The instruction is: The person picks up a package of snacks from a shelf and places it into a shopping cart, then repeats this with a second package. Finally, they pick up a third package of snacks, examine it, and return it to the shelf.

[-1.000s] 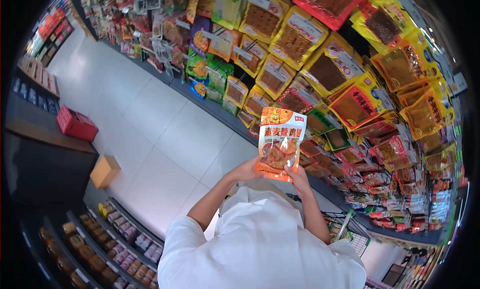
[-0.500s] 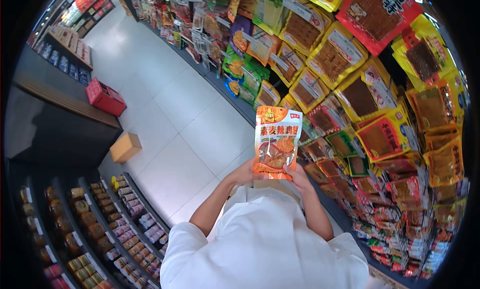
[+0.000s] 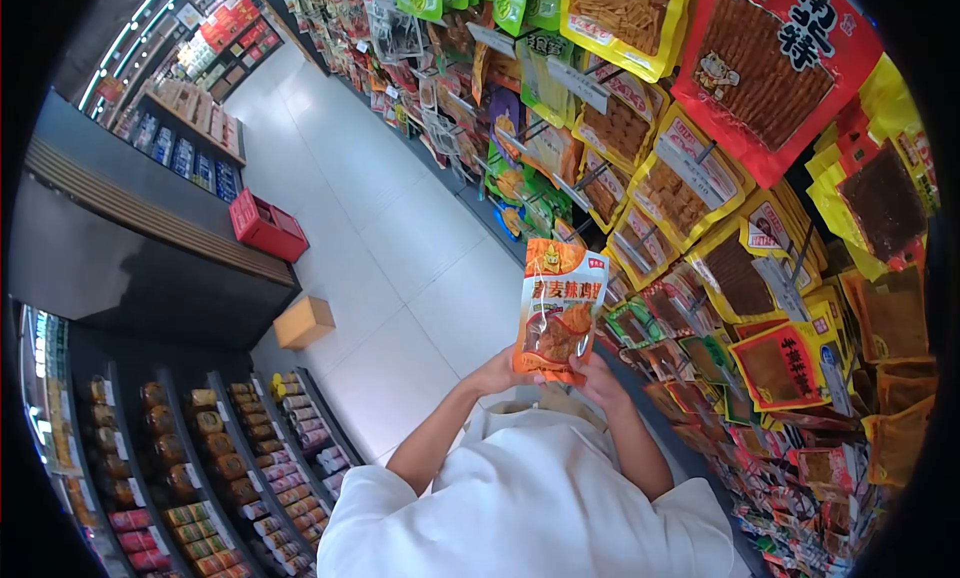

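Observation:
I hold an orange and white snack packet [image 3: 558, 308] upright in front of me, its printed front toward me. My left hand [image 3: 497, 373] grips its lower left corner. My right hand [image 3: 600, 380] grips its lower right corner. Both forearms rise out of my white top [image 3: 530, 498]. The packet is level with the hanging snack bags on the rack to my right.
A wall rack [image 3: 700, 178] of hanging yellow, red and green snack bags fills the right side. Shelves of jars and cans [image 3: 200, 448] stand at lower left. A red crate [image 3: 267, 226] and a cardboard box [image 3: 304, 322] sit on the white tiled aisle floor beside a dark counter.
The view has swung upward and left, so the rack bags look larger and closer. The packet stays in both hands and has tilted slightly; my hands sit a little lower in view.

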A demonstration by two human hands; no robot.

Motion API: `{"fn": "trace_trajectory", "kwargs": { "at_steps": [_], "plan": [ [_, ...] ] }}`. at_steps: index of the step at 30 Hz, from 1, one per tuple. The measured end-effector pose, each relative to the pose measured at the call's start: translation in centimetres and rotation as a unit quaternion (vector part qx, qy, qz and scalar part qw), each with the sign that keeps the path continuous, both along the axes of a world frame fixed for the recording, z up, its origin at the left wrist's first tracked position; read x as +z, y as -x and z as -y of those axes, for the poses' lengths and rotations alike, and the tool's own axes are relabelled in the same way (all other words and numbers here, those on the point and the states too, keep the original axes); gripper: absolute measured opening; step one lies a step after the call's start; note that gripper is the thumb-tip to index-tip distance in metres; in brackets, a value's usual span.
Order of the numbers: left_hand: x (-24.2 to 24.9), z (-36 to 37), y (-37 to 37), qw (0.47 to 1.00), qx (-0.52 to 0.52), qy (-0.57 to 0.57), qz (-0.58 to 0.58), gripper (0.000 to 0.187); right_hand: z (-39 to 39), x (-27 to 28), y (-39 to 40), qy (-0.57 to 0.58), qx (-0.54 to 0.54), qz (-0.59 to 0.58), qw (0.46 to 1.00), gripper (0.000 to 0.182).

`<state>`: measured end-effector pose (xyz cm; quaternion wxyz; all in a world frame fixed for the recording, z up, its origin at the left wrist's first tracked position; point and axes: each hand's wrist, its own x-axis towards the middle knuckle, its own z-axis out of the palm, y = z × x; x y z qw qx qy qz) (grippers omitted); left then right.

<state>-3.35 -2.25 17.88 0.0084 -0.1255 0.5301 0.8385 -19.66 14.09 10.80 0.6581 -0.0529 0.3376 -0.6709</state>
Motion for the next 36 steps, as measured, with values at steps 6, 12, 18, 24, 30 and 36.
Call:
{"fn": "trace_trajectory", "kwargs": {
  "at_steps": [6, 12, 18, 24, 30, 36],
  "plan": [
    [0.2, 0.8, -0.2, 0.997, 0.048, -0.024, 0.048, 0.046, 3.1, -1.0, 1.1, 0.032, 0.072, 0.024, 0.997, 0.042],
    [0.8, 4.0, -0.2, 0.998, 0.045, -0.016, 0.029, 0.041, 5.9, -0.6, 0.2, 0.026, 0.041, 0.025, 0.999, 0.043],
    [-0.6, 8.9, -1.2, 0.999, -0.004, -0.045, -0.013, 0.04, 9.4, -1.1, -1.3, 0.003, -0.01, -0.016, 1.0, 0.045],
    [-3.4, 19.1, -7.9, 0.995, -0.065, -0.055, -0.049, 0.044, 17.4, -0.7, -7.9, 0.0, 0.025, -0.001, 1.0, 0.046],
    [-4.5, 28.2, -13.0, 0.991, -0.099, -0.072, -0.052, 0.045, 24.5, -2.1, -13.4, -0.078, -0.029, -0.012, 0.996, 0.047],
    [-5.8, 32.6, -14.1, 0.99, -0.116, -0.015, -0.073, 0.046, 28.4, 1.5, -15.9, -0.057, -0.042, -0.067, 0.995, 0.05]
  ]
}}
